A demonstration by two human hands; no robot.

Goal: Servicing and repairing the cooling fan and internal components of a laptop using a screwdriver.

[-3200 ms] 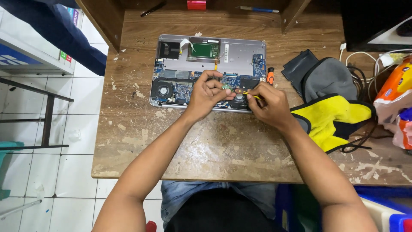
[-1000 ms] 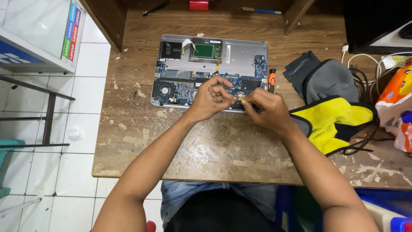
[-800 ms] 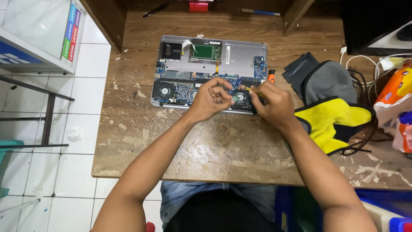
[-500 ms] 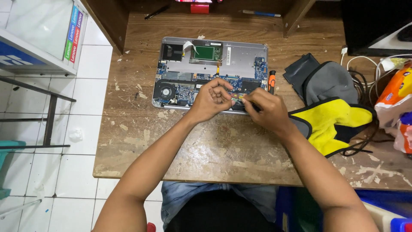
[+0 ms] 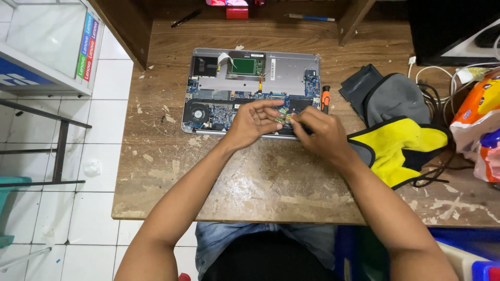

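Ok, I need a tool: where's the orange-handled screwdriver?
The screwdriver lies on the table by the laptop's right edge, left of the grey pouch.

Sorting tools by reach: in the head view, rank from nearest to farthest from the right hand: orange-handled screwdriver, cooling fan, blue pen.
From the right hand:
1. Orange-handled screwdriver, just above it.
2. Cooling fan, across the laptop, to the left.
3. Blue pen, at the desk's far edge.

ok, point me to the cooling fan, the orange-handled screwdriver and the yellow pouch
cooling fan (image 5: 198,113), head view, on the round black hub at the opened laptop's lower left.
orange-handled screwdriver (image 5: 326,97), head view, on the orange grip beside the laptop's right edge.
yellow pouch (image 5: 398,147), head view, on its yellow front panel.
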